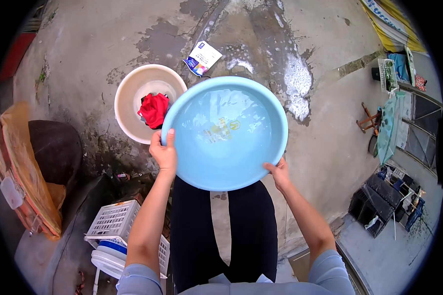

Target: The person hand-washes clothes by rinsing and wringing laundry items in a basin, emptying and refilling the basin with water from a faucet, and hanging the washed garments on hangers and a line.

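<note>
A large light-blue basin (197, 167) with clear water in it is held up in front of my legs. My left hand (165, 153) grips its left rim, thumb on top. On the lower right rim my right hand (277, 172) is clamped the same way, its other fingers hidden beneath. Beyond the left rim a cream basin (128, 114) stands on the ground, partly covered by the blue one. Inside it lies a bundle of red cloth (154, 110) with some dark cloth beside it. A white and blue detergent bag (202, 58) lies on the concrete further out.
White foam (297, 83) and wet patches spread over the concrete at the top. At lower left are a white plastic crate (112, 221) and a large dark jar (56, 152). Black crates (374, 201) and a small wooden stool (369, 119) stand at right.
</note>
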Demonstrator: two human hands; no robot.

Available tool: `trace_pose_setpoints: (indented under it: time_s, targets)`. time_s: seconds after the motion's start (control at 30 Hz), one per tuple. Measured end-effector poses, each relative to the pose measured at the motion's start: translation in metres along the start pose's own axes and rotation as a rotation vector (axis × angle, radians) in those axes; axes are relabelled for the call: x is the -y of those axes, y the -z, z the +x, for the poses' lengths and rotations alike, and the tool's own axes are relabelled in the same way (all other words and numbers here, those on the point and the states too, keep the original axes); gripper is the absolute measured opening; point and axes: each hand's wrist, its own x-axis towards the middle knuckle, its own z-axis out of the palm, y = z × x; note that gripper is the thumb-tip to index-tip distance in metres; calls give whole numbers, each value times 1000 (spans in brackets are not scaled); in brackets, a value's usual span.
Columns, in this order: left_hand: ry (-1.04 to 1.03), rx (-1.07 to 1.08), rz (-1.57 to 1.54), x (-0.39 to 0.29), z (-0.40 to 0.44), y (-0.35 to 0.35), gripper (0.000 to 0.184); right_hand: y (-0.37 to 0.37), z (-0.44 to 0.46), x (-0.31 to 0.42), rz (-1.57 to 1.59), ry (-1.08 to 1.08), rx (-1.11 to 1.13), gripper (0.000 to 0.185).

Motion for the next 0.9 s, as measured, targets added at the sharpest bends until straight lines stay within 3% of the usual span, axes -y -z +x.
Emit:
trace_pose_setpoints:
  time_s: [0.1, 0.23, 0.33, 0.57, 0.73, 0.77, 0.83, 0.9]
  targets:
    - [31, 20, 32, 67, 23, -56, 30, 6, 76, -16, 86, 31, 88, 45]
    - [115, 8, -66, 150, 50, -134, 33, 2, 179, -36, -33, 15, 7, 44]
    - [99, -13, 30, 197, 68, -180, 36, 13, 255, -69, -40, 36, 52, 43]
    - [148, -67, 56, 275, 86, -259, 37, 29, 350, -93, -134, 10, 15, 35]
    - [232, -19, 94, 277, 90, -273, 36, 44, 385, -100, -221, 14, 1, 38]
    - [233, 54, 215, 261, 89, -267, 34, 40, 380, -93, -259, 0, -5, 36]
    - [118, 238, 530, 247, 91, -251, 37, 39, 380, -91, -327, -30, 27, 41]
    - [6, 377, 609, 220, 77, -227, 48, 37, 378, -93, -379, -22, -18, 44]
